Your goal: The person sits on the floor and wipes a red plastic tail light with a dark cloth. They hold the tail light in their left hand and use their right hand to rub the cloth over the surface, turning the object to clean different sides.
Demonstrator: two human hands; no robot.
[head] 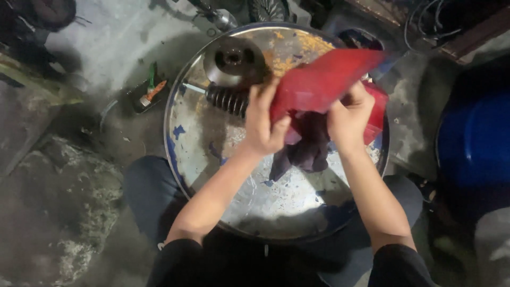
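Head view: the left hand (264, 122) and right hand (348, 118) both clutch a red rag (324, 79) above the far half of the drum top (276, 196). Coil spring (227, 100) and round clutch part (234, 58) lie at its far-left edge, untouched; wiping seems underway.

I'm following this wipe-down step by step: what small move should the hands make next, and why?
Probably lower the red cloth onto the coil spring: both the left hand and right hand grip the cloth above the drum top, and the spring lies uncovered just beside it.
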